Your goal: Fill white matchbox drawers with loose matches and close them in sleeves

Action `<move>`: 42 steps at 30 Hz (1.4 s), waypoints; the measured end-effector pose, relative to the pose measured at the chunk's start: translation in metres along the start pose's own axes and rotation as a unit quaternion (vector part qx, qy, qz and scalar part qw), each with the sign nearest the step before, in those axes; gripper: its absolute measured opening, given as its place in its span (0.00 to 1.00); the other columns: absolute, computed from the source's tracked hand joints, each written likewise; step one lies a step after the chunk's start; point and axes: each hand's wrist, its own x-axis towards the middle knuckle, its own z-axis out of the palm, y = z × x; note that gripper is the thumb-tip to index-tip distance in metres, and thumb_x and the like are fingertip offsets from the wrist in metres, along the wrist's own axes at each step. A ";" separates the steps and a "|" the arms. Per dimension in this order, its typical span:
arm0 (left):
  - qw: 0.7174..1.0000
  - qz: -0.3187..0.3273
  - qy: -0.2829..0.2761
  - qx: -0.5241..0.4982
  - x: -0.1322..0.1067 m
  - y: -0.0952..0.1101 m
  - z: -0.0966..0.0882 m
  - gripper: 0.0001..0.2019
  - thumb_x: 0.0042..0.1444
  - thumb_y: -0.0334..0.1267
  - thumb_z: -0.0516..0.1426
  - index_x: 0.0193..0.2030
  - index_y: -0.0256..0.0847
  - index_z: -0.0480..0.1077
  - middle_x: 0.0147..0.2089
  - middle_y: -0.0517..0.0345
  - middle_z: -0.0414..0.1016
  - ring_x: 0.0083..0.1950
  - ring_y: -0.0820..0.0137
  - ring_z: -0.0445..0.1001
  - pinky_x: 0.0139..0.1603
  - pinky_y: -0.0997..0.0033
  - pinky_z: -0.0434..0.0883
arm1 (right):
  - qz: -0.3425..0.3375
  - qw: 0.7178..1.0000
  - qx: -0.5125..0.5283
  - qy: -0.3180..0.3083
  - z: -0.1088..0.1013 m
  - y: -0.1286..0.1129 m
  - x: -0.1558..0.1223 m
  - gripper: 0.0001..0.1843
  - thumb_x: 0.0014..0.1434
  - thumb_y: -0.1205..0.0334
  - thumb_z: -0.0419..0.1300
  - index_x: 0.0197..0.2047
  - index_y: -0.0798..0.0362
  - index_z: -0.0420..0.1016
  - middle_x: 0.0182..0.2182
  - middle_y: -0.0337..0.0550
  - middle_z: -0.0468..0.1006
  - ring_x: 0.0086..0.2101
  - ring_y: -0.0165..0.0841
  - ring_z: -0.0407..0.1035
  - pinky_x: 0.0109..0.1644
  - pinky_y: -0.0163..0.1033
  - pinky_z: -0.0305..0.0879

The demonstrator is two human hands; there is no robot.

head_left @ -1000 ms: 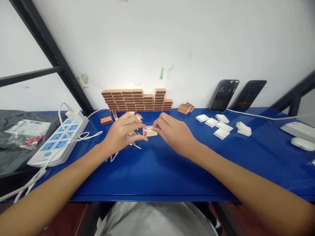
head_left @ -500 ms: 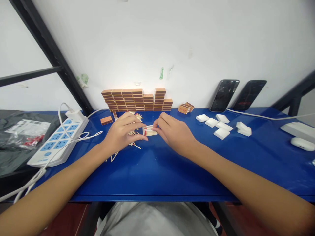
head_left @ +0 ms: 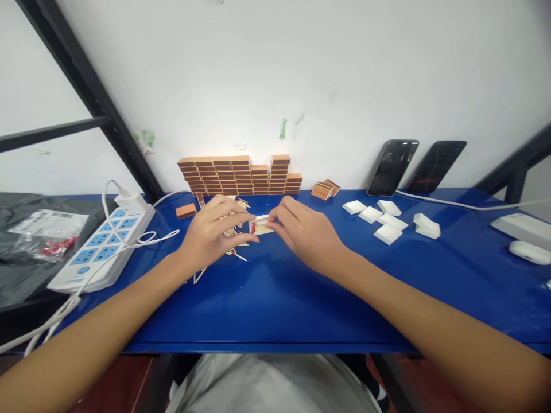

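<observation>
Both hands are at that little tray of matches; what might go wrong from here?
The white tray is open between the left hand and right hand, so a nudge could tip its matches out. The left hand might scatter the loose matches beside it. Farther back, a bump could topple the stacked matchboxes.

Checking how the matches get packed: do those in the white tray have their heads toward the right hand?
No, their red heads lie at the end of the white tray nearer the left hand.

The white tray [head_left: 260, 218] of matches [head_left: 262, 229] has shifted and turned slightly.
</observation>
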 end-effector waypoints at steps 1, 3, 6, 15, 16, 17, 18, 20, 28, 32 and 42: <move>1.000 0.004 0.002 0.002 0.000 0.000 0.000 0.19 0.55 0.45 0.71 0.52 0.45 0.77 0.43 0.53 0.82 0.47 0.62 0.78 0.48 0.58 0.75 | 0.000 1.000 0.001 0.001 0.000 0.000 0.000 0.16 0.77 0.58 0.49 0.45 0.54 0.75 0.42 0.50 0.76 0.40 0.35 0.70 0.33 0.38 0.58; 1.000 0.011 0.004 0.006 0.000 0.000 0.000 0.20 0.55 0.44 0.71 0.53 0.45 0.77 0.43 0.53 0.82 0.47 0.62 0.77 0.48 0.58 0.75 | -0.001 1.000 0.000 0.003 -0.001 0.000 0.000 0.16 0.77 0.58 0.49 0.45 0.55 0.75 0.42 0.50 0.76 0.40 0.35 0.70 0.33 0.38 0.58; 1.000 0.015 0.005 0.007 0.000 0.000 0.000 0.20 0.55 0.43 0.71 0.54 0.45 0.77 0.43 0.53 0.82 0.47 0.62 0.77 0.48 0.58 0.75 | -0.001 1.000 -0.007 0.002 -0.001 0.000 0.000 0.16 0.77 0.58 0.49 0.45 0.55 0.76 0.42 0.50 0.77 0.40 0.35 0.71 0.33 0.38 0.58; 1.000 0.006 0.009 -0.001 -0.001 0.001 0.000 0.20 0.54 0.43 0.72 0.53 0.46 0.78 0.43 0.53 0.82 0.47 0.62 0.77 0.48 0.58 0.75 | 0.000 1.000 -0.011 0.003 -0.001 0.000 0.001 0.17 0.77 0.58 0.48 0.45 0.56 0.76 0.41 0.50 0.77 0.39 0.35 0.70 0.33 0.38 0.59; 1.000 0.007 0.011 -0.001 -0.001 0.001 0.000 0.20 0.54 0.43 0.72 0.53 0.45 0.78 0.43 0.53 0.82 0.47 0.62 0.77 0.48 0.58 0.75 | -0.002 1.000 -0.013 0.007 -0.001 0.000 0.000 0.17 0.77 0.58 0.48 0.45 0.56 0.76 0.41 0.50 0.77 0.39 0.35 0.70 0.33 0.38 0.59; 1.000 0.009 0.012 0.000 0.000 0.001 0.000 0.20 0.54 0.43 0.72 0.53 0.45 0.78 0.43 0.53 0.82 0.47 0.62 0.77 0.48 0.58 0.75 | -0.004 1.000 -0.014 0.011 0.000 0.000 0.000 0.17 0.77 0.58 0.48 0.45 0.56 0.76 0.41 0.50 0.77 0.39 0.35 0.70 0.33 0.38 0.59; 1.000 0.011 0.015 0.001 0.000 0.001 0.000 0.20 0.54 0.43 0.72 0.53 0.44 0.78 0.43 0.53 0.82 0.47 0.62 0.77 0.48 0.58 0.75 | -0.007 1.000 -0.016 0.016 0.000 0.000 0.000 0.17 0.77 0.58 0.49 0.45 0.56 0.76 0.41 0.49 0.77 0.39 0.35 0.70 0.33 0.38 0.59; 1.000 0.018 0.021 0.003 0.000 0.001 0.000 0.20 0.53 0.43 0.72 0.52 0.44 0.78 0.43 0.53 0.82 0.47 0.62 0.77 0.48 0.59 0.75 | -0.012 0.999 -0.018 0.029 0.002 0.001 0.000 0.17 0.77 0.57 0.49 0.45 0.56 0.75 0.41 0.49 0.77 0.39 0.34 0.70 0.33 0.38 0.58; 0.999 0.020 0.030 0.007 0.000 0.000 0.001 0.21 0.52 0.44 0.73 0.52 0.43 0.78 0.42 0.52 0.82 0.46 0.62 0.77 0.47 0.59 0.76 | -0.023 0.998 -0.023 0.050 0.003 0.003 -0.001 0.16 0.77 0.58 0.50 0.43 0.56 0.75 0.40 0.48 0.77 0.37 0.34 0.71 0.31 0.38 0.56; 0.999 0.021 0.029 0.007 0.001 0.001 0.001 0.21 0.52 0.44 0.73 0.52 0.43 0.78 0.42 0.53 0.82 0.46 0.62 0.77 0.47 0.59 0.76 | -0.015 0.999 -0.021 0.042 0.003 0.002 0.000 0.16 0.77 0.59 0.50 0.44 0.56 0.76 0.40 0.48 0.77 0.38 0.34 0.70 0.31 0.38 0.57; 1.000 0.008 0.023 0.004 0.000 0.001 0.001 0.21 0.53 0.44 0.72 0.53 0.45 0.78 0.43 0.53 0.83 0.46 0.62 0.77 0.47 0.59 0.76 | -0.015 0.999 -0.006 0.035 0.003 0.003 0.000 0.16 0.77 0.58 0.50 0.44 0.56 0.76 0.40 0.50 0.77 0.39 0.35 0.71 0.33 0.38 0.59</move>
